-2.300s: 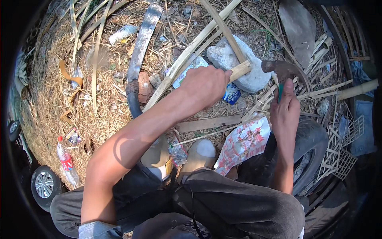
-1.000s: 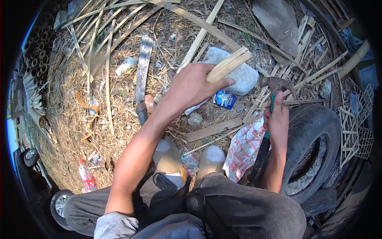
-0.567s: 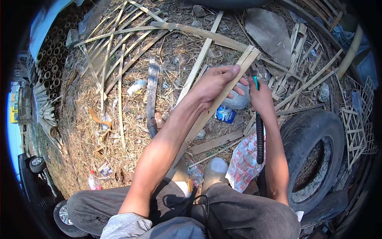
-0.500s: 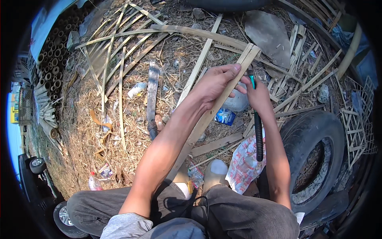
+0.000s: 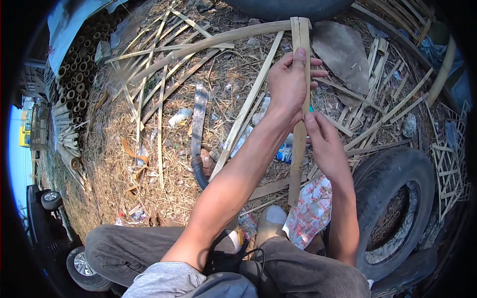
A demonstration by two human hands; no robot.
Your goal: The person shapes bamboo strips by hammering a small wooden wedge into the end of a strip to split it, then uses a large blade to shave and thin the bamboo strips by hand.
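Observation:
My left hand (image 5: pixel 289 83) grips a flat split bamboo strip (image 5: pixel 298 161) near its upper part, thumb on the face and some fingers stretched past its right edge. The strip stands nearly upright in the picture, with a split line at its top. Lower down, my right hand (image 5: pixel 327 141) pinches the same strip from the right side. A bit of a green tool handle (image 5: pixel 311 108) shows between the strip and that hand; the rest is hidden. Another long, curved bamboo strip (image 5: pixel 223 37) meets the held one at the top, whether joined or only overlapping I cannot tell.
A long flat blade (image 5: pixel 198 114) with a dark handle lies on the straw-covered ground. Loose bamboo strips (image 5: pixel 161 124) are scattered left, more (image 5: pixel 377 94) right. A tyre (image 5: pixel 395 198) stands by my right forearm. A flat stone (image 5: pixel 343 52) and stacked bamboo tubes (image 5: pixel 79 74) lie farther off.
The held strip has swung from slanted to nearly upright. My right hand has moved lower along it, and the tool's black handle no longer shows.

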